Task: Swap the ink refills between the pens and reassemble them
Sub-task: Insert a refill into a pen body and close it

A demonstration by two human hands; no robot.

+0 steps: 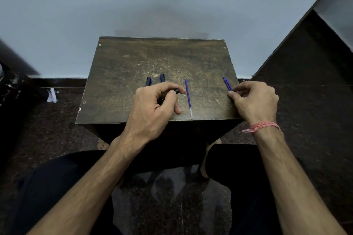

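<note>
The scuffed, dull brown wooden table [133,59] carries everything. My left hand [152,108] curls over two black pen barrels [149,81], fingertips gripping a dark piece. My right hand [256,101] pinches a thin blue refill [227,83] at the table's right edge. Another slim blue refill [188,97] lies loose between my hands.

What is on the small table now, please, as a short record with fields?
surface: worn brown table
loose refill: blue, lying alone on the table between the hands
right hand: fingers curled on a second blue refill at the table's right edge
left hand: curled over a dark pen part
pen bodies: two dark ends show beyond the left hand; whether it touches them cannot be told
wrist: red thread on the right arm
</note>
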